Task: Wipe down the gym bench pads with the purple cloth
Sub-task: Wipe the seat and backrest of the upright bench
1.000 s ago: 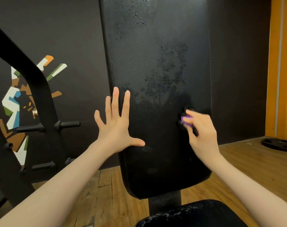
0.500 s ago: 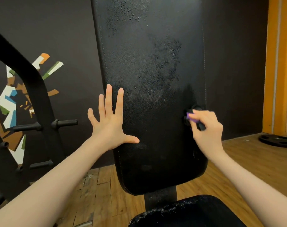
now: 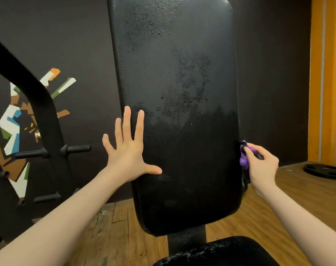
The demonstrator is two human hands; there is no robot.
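The black upright back pad (image 3: 175, 116) fills the middle of the head view. Droplets speckle its upper half, while its lower half looks smeared and darker. My left hand (image 3: 128, 150) lies flat with spread fingers on the pad's left edge. My right hand (image 3: 259, 166) is closed around the bunched purple cloth (image 3: 244, 160) and presses it against the pad's right edge. Most of the cloth is hidden by my fingers. The black seat pad (image 3: 217, 252) shows at the bottom, wet with droplets.
A black rack frame (image 3: 42, 116) with weight pegs (image 3: 75, 149) stands to the left before a dark wall. A black weight plate (image 3: 325, 170) lies on the wooden floor (image 3: 290, 189) at right, beside an orange wall strip (image 3: 326, 79).
My right hand has slid the cloth rightward across the pad to its right edge. My left hand stays flat on the left edge. The view has shifted slightly.
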